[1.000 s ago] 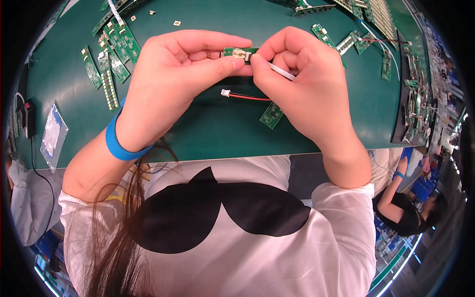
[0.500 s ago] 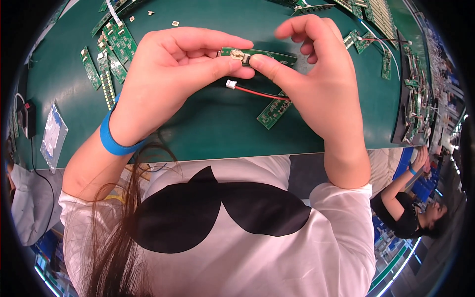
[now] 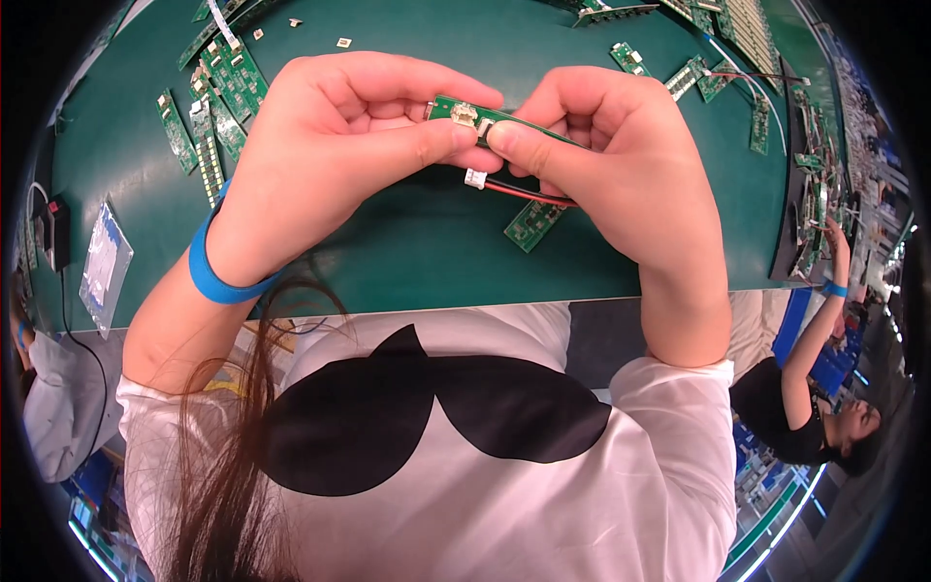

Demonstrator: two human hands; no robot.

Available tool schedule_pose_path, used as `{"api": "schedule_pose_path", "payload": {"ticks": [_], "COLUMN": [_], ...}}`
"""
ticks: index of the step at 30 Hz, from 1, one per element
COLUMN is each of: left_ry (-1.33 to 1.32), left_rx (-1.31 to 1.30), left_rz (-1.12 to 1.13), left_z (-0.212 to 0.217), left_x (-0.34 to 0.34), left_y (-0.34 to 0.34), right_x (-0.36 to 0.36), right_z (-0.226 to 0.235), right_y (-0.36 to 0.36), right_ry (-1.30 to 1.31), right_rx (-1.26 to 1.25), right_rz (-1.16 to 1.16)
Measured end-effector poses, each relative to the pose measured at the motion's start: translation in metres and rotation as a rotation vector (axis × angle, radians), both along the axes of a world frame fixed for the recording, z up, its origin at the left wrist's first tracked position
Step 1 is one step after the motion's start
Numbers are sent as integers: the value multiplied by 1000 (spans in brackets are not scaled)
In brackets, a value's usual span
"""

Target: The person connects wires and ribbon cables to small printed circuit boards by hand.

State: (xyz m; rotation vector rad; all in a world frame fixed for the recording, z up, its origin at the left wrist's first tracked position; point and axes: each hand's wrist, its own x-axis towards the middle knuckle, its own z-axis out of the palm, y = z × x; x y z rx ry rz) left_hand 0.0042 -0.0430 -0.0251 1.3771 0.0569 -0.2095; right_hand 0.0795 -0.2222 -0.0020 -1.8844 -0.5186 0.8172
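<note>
Between my hands is a narrow green circuit board (image 3: 451,105) with small connector sockets on its upper face. My left hand (image 3: 349,126) pinches its left end, the thumb beside a cream socket (image 3: 464,114). My right hand (image 3: 592,136) grips the other part, its thumb pressed close to a small socket and its fingers curled beneath. A red and black cable (image 3: 524,194) with a white plug (image 3: 475,178) sticks out below the board; its far end is hidden by my right hand. Under it, another green board (image 3: 533,225) lies on the table.
Several green boards (image 3: 228,82) lie at the left of the green table (image 3: 388,252), near a clear plastic bag (image 3: 105,257). More boards and wires (image 3: 713,82) are at the upper right. A dark tray (image 3: 805,204) of boards stands at the right edge, where a co-worker's arm (image 3: 824,301) reaches.
My right fingers, raised and apart from the board before, have come down and curled around it. The cable plug has shifted slightly right and down. The co-worker's arm has stretched toward the tray.
</note>
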Motion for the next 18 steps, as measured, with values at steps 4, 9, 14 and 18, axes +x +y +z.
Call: {"api": "schedule_pose_path", "payload": {"ticks": [4,9,14,18], "left_ry": [-44,-1,35,88], "left_rx": [12,-100,-201,-330], "left_rz": [16,39,24,9], "left_z": [-1,-3,-3,-5], "left_x": [2,2,2,2], "left_y": [2,2,3,3], "right_x": [-3,-4,-6,-7], "right_z": [-2,-5,-4,-2], "right_y": [3,5,4,4], "right_ry": [-72,-142,-139,-97], "right_rx": [128,161,229,250], "right_rz": [-15,-12,-27,-41]}}
